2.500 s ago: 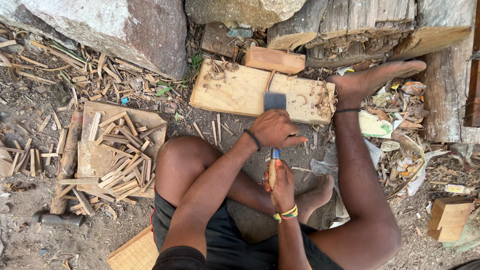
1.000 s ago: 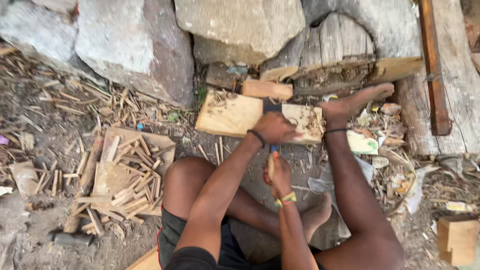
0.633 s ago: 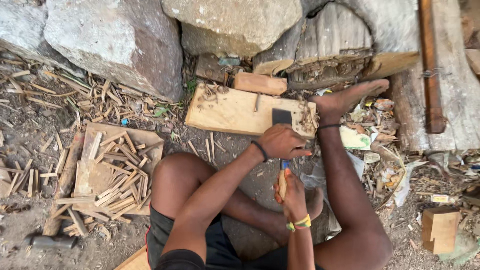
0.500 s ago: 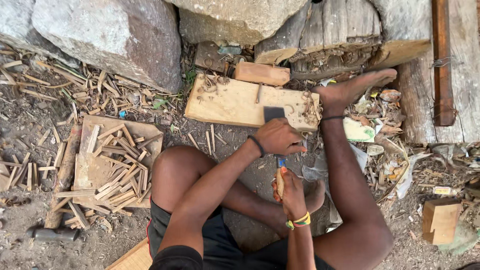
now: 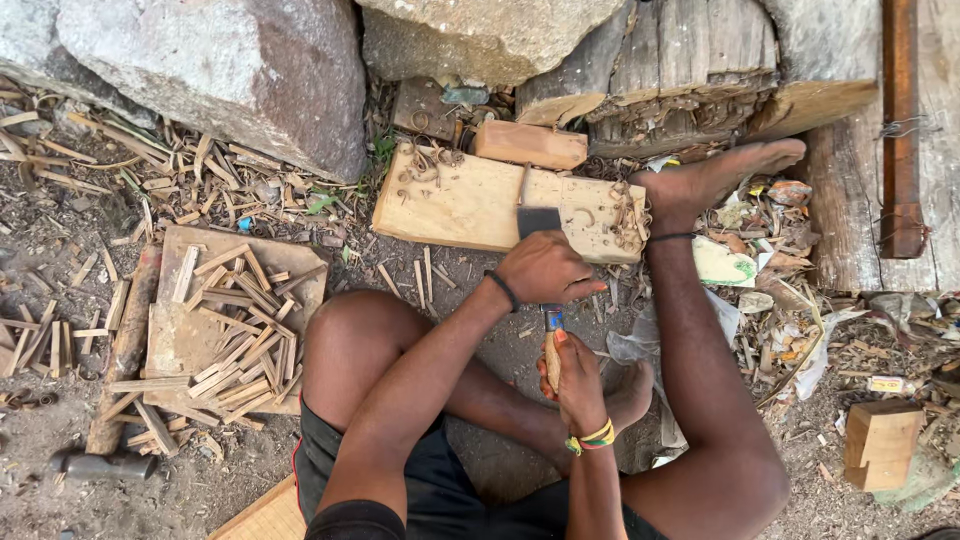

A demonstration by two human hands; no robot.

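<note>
I sit on the ground with a pale wooden plank [image 5: 460, 205] in front of me. My left hand [image 5: 545, 268], with a black band at the wrist, presses down over the shaft of a broad-bladed chisel [image 5: 538, 221]. The grey blade rests on the plank. My right hand [image 5: 578, 378], wearing yellow and green bracelets, grips the tool's wooden handle [image 5: 551, 358] closer to my body. A thin sliver of wood [image 5: 522, 186] stands just beyond the blade. My right foot [image 5: 712, 182] lies against the plank's right end.
Large rocks [image 5: 230, 70] and a weathered log [image 5: 690, 70] close off the far side. A board piled with split sticks [image 5: 225, 325] lies on the left, with a hammer [image 5: 105, 465] below it. A small wood block [image 5: 530, 146] sits behind the plank, another block [image 5: 880, 446] lower right.
The view sways between frames. Both hands keep their hold on the chisel, and the blade stays on the plank with only small shifts.
</note>
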